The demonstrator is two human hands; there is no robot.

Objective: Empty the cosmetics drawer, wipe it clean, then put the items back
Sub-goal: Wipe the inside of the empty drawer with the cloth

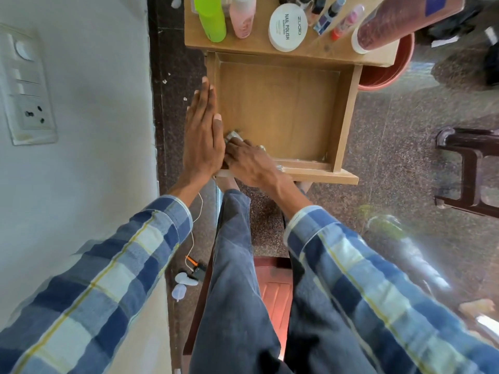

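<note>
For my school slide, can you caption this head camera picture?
Right hand wipes the emptied drawer while left hand steadies its side.

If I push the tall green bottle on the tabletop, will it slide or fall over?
The green bottle looks tall and narrow, so a push near its top would probably tip it. Its smooth plastic may be slippery. It stands close to the pink bottle, which it might knock.

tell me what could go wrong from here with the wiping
1. The drawer is pulled far out while the right hand presses a small cloth into its near left corner; leaning hard may tip or jam it.
2. The bottles on the table top, such as the green bottle and the nail polish remover tub, stand near the edge and could topple in if jolted.
</note>
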